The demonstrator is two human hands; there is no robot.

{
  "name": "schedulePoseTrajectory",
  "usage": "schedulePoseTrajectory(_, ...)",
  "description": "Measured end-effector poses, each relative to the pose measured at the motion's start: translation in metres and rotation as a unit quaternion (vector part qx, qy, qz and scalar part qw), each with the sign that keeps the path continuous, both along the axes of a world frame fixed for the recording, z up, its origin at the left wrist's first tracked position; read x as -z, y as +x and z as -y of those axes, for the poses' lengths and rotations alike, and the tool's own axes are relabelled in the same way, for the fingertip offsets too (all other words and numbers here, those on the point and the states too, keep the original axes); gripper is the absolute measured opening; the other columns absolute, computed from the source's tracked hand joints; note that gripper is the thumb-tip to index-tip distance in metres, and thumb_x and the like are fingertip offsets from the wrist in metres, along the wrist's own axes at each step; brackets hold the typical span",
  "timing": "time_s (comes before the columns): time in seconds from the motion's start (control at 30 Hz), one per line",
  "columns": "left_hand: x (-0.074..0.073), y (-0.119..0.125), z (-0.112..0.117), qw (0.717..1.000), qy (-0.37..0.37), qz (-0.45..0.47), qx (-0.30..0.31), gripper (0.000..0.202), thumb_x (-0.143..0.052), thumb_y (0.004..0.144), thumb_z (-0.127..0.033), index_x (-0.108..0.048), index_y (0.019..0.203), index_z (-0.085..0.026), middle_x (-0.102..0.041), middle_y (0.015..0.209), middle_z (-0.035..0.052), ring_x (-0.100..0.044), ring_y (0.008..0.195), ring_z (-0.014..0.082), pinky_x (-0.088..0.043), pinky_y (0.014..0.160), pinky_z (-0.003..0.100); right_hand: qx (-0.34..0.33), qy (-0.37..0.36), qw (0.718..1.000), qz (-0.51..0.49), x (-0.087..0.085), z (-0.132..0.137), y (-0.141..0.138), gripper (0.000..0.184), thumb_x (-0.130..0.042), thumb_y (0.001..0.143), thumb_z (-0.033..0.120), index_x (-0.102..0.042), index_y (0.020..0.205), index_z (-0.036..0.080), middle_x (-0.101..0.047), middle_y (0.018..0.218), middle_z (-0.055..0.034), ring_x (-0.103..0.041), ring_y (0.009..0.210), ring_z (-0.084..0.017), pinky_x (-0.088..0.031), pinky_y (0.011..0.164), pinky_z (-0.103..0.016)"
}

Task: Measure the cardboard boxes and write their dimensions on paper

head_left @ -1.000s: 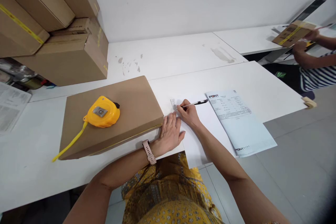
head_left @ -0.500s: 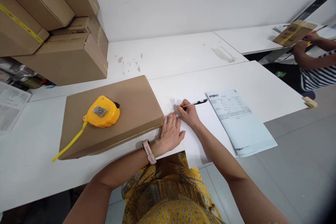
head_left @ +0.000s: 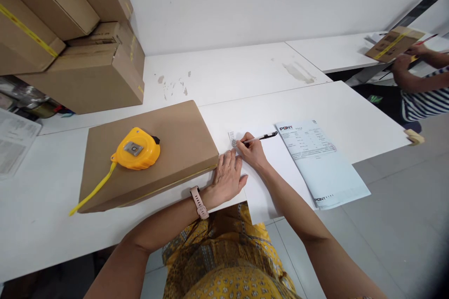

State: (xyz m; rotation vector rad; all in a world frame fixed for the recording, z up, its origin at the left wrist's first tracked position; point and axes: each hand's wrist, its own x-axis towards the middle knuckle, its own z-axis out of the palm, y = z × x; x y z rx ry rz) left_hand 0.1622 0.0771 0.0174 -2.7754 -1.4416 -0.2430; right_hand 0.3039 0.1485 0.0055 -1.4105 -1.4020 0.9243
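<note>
Nothing has shifted since a second ago.
Our right hand (head_left: 253,152) pinches the pen (head_left: 261,138), tip leftward on the slip (head_left: 232,138), barrel running right; our left hand (head_left: 227,177) lies flat, just beside.

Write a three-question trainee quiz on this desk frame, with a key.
1. True or false: the yellow tape measure lies on the flat cardboard box.
2. The right hand holds: A) a pen B) scissors C) a stapler.
3. Fill in: the watch is on the ____ wrist.
Key: 1 true; 2 A; 3 left.
</note>
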Motion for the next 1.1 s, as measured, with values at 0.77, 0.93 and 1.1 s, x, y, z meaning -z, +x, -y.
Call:
schedulePoseTrajectory(0.77, 0.0045, 0.0001, 0.0004, 1.0, 0.008, 0.011, -0.003, 0.059, -0.05, 0.097, -0.045, -0.049, 0.138, -0.002, -0.045, 0.151, 0.0287, -0.042, 0.141, 0.0387, -0.031, 0.115, 0.053, 0.014, -0.004, 1.0, 0.027, -0.0035, 0.0009, 0.0012, 0.022, -0.06, 0.082, 0.031, -0.044, 0.068, 0.023, -0.041, 0.056, 0.0065, -0.036, 0.055, -0.011, -0.029, 0.054, -0.028)
schedulePoseTrajectory(0.93, 0.0043, -0.0003, 0.0007, 1.0, 0.007, 0.011, -0.003, 0.059, -0.049, 0.097, -0.045, -0.049, 0.138, -0.002, -0.045, 0.152, 0.0286, -0.042, 0.14, 0.0387, -0.031, 0.115, 0.052, 0.019, -0.001, 0.999, 0.029, -0.0033, 0.0003, 0.0011, 0.022, -0.059, 0.082, 0.03, -0.044, 0.068, 0.023, -0.04, 0.057, 0.0067, -0.036, 0.055, -0.011, -0.029, 0.054, -0.028)
schedulePoseTrajectory(1.1, 0.004, -0.0002, 0.0005, 1.0, 0.011, 0.005, -0.001, 0.06, -0.05, 0.097, -0.045, -0.05, 0.138, -0.001, -0.045, 0.151, 0.0288, -0.042, 0.14, 0.039, -0.031, 0.115, 0.052, 0.016, -0.003, 1.0, 0.026, -0.0014, 0.0002, 0.0013, 0.021, -0.059, 0.081, 0.028, -0.043, 0.067, 0.023, -0.039, 0.058, 0.0068, -0.035, 0.055, -0.011, -0.029, 0.053, -0.028)
